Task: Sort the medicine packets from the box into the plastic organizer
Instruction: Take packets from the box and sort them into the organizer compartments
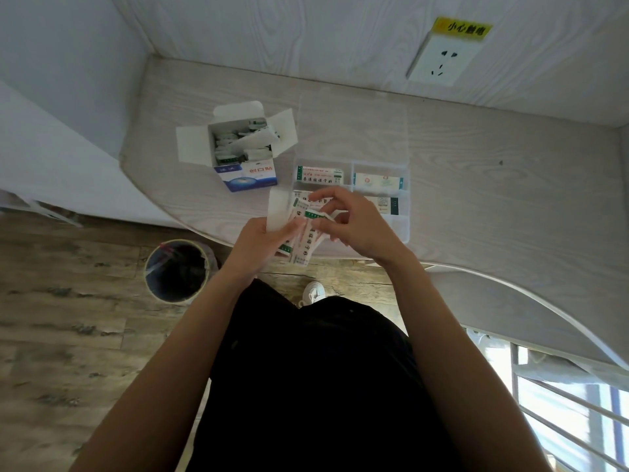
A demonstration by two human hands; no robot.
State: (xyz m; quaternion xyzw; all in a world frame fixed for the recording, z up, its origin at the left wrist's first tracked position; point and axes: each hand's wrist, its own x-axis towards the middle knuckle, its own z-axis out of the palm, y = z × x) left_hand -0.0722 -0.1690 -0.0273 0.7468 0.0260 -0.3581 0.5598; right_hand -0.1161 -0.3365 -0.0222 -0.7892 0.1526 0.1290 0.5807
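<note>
My left hand [263, 241] grips a fan of packets [299, 240] at their near ends, thumb laid across the top, fingers curled underneath. The fan sticks out over the near left corner of the organizer [405, 212], its far ends above the near left compartment. My right hand [354, 226] is in among the same packets: its fingers [323, 199] are bent, the thumb and forefinger pinching the edge of one packet near the top of the fan, the others curled just beside it.

The organizer is clear plastic and sits on the tabletop [476, 172] right in front of me, its lid [354, 127] lying open and flat behind it. One packet [320, 174] lies flat in the far left compartment, another [378, 181] in the far right one, and a third [384, 204] in the compartment behind my right hand, partly hidden by it.

The box [243, 151] stands to the left of the organizer, near but apart, flaps spread open, with more packets jumbled inside it.

Down on the floor [68, 301] to my left stands a bin [178, 269] with a dark liner. A wall socket [439, 61] sits on the wall behind the tabletop, with a yellow label [463, 28] above it.
</note>
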